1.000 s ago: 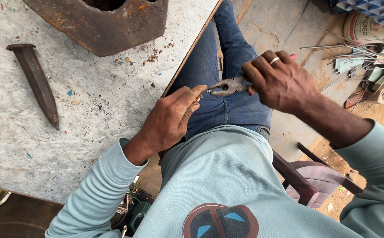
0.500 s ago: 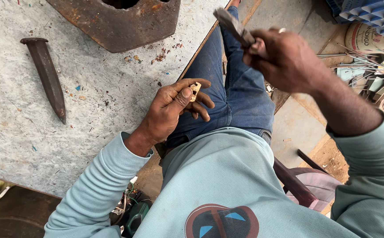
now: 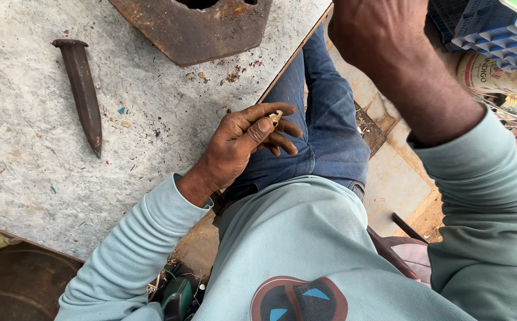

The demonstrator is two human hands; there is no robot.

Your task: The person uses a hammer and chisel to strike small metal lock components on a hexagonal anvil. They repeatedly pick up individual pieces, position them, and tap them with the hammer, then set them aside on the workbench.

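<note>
Grey scuffed surface (image 3: 62, 196) fills left of frame, rusty spike (image 3: 84, 89) upper left. Your left hand (image 3: 243, 145) at centre, at surface edge: fingers pinch small pale piece (image 3: 276, 117) for steady grip. Your right hand (image 3: 377, 35) raised at top; its grip hidden, cannot tell.

Rust-brown metal block (image 3: 196, 27) and dark spike (image 3: 84, 86) on a speckled grey table (image 3: 27, 154); blue jeans (image 3: 321, 125), pale-blue sleeve (image 3: 130, 252).

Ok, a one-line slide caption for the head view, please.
Left hand pinches a small pale piece at the edge of a worn grey table; right hand is raised near the camera.
</note>
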